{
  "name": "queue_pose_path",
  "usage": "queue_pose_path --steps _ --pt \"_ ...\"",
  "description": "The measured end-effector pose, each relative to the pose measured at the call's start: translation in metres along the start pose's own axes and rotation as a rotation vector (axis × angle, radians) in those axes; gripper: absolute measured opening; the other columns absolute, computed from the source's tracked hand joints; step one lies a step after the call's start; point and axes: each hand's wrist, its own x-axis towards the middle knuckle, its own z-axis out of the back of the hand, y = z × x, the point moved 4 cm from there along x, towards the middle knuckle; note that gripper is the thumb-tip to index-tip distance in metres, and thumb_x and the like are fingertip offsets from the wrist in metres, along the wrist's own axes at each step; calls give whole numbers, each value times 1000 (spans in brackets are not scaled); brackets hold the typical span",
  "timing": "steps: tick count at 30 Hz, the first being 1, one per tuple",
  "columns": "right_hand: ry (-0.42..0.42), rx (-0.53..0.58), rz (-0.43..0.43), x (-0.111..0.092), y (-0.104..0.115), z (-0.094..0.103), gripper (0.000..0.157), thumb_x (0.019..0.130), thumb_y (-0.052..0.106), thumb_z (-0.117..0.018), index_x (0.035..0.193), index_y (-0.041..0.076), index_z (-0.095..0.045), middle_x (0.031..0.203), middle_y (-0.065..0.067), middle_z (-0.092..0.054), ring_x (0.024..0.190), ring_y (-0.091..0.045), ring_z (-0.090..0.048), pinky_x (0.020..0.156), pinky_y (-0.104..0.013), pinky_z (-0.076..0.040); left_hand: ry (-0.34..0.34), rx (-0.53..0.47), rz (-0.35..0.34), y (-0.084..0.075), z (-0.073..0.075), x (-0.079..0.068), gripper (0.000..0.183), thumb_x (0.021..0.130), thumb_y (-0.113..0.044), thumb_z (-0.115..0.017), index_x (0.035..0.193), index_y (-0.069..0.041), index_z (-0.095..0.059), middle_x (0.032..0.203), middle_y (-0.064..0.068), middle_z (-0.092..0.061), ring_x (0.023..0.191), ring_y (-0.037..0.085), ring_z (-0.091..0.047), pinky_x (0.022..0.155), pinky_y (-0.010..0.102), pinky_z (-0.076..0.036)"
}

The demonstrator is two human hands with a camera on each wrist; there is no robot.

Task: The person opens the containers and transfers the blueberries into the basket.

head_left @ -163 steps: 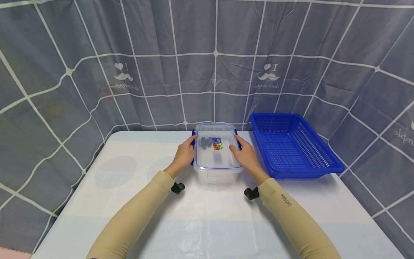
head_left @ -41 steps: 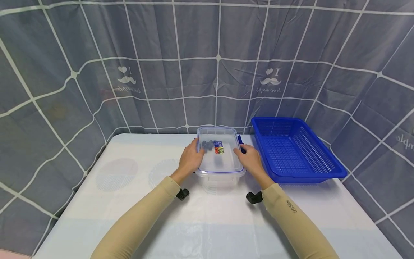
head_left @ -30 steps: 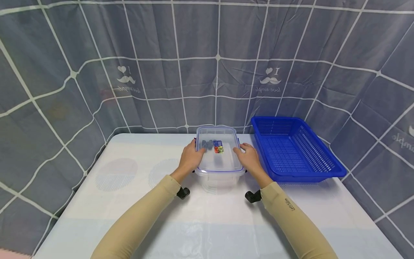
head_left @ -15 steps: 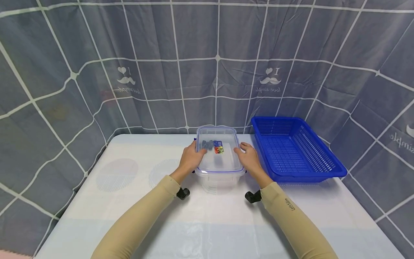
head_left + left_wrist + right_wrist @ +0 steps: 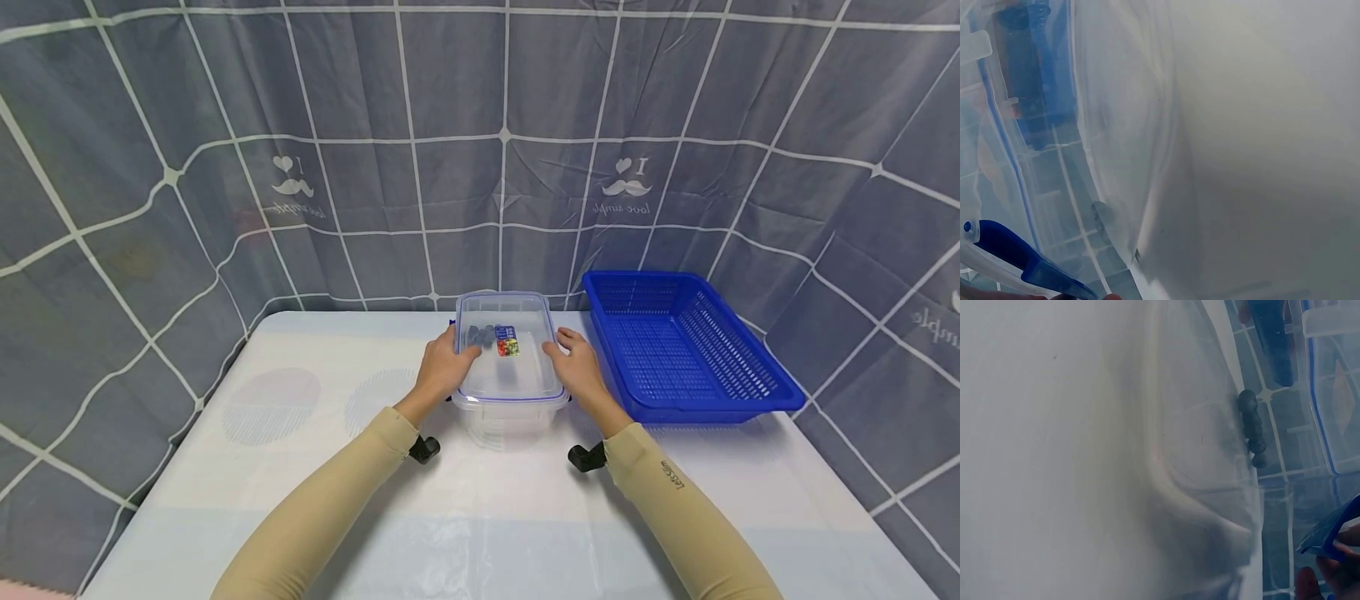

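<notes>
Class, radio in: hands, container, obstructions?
Left hand, right hand gripping opposite sides of clear food container. Lid on top. Blue basket to right, not blocking.

In the head view, the left hand's (image 5: 442, 367) fingertips hide behind the lidded container's (image 5: 517, 379) nine-o'clock side, its label's (image 5: 507, 340) print is illegibly small, and dark round pieces (image 5: 487, 337) toward ten o'clock blur.

On the grey curtain (image 5: 465, 179) in front of me, "I" (image 5: 641, 167) stands in mirror writing beside a white heart (image 5: 623, 165), over a moustache sign (image 5: 627, 188) and a mirrored "love simple" (image 5: 625, 208). The same print repeats to the left, its words (image 5: 298, 209) fainter. At the right edge I make out only part of "simple" (image 5: 935, 327), also reversed. My right sleeve (image 5: 678, 517) carries dark lettering (image 5: 672, 474), seemingly "LetsSlim". The lettering on the sticker (image 5: 507, 341) at the box lid (image 5: 502, 375) is too small to read.
</notes>
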Motion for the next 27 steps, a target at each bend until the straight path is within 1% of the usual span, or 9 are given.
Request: queue_pose_path --steps 7,11,16,17,19,21,23,24,27 --pt "-17 17 23 -1 3 2 61 98 30 -58 144 -9 -48 158 -14 -41 151 -32 -29 122 -46 -25 23 -26 -8 0 -1 0 71 94 -40 -57 154 -7 -38 147 20 -52 139 38 -46 116 52 -36" --pt "-38 29 56 -2 6 4 59 98 27 -58 144 -9 -48 157 -14 -42 150 -32 -31 122 -46 -26 29 -39 -23 0 -2 1 73 94 -39 -58 156 -9 -34 148 22 -51 138 38 -47 115 52 -37" --pt "-78 41 113 -1 8 5 56 97 24 -61 141 -9 -52 152 -16 -48 146 -33 -37 120 -45 -29 9 -51 -51 -1 -1 2 73 93 -36 -60 157 -11 -34 146 22 -53 136 38 -50 114 52 -39" --pt "-87 38 117 -1 8 6 55 97 25 -61 140 -8 -53 149 -16 -51 142 -34 -42 118 -45 -33 6 -47 -47 -1 0 2 73 93 -36 -60 157 -12 -33 146 22 -52 136 38 -49 114 52 -38" --pt "-107 13 123 -2 8 6 53 96 26 -62 139 -5 -57 136 -18 -59 130 -35 -51 109 -46 -40 5 -35 -42 -1 0 1 75 93 -37 -59 158 -12 -31 148 21 -50 138 37 -47 115 52 -37" --pt "-128 -41 130 -2 9 8 53 95 29 -62 138 -1 -59 118 -18 -64 111 -34 -56 95 -45 -45 6 -18 -28 -2 1 1 78 93 -38 -59 160 -13 -28 151 20 -46 142 37 -42 117 52 -34" --pt "-145 -87 137 -3 11 9 53 95 33 -62 138 2 -61 100 -16 -62 94 -32 -53 81 -41 -42 6 -10 -20 -2 2 1 81 93 -39 -58 161 -11 -25 154 22 -42 144 38 -38 119 52 -31" --pt "-151 -110 136 -4 11 9 54 95 35 -61 139 4 -60 94 -14 -60 89 -30 -52 76 -39 -41 4 -6 -20 -3 3 1 82 92 -39 -58 161 -10 -24 155 22 -41 145 38 -37 119 51 -30" --pt "-150 -141 119 -5 12 11 57 96 41 -59 143 8 -58 86 -8 -57 78 -25 -49 67 -34 -38 4 -2 -19 -4 7 1 85 91 -39 -59 161 -7 -22 156 24 -39 146 39 -35 121 50 -28"
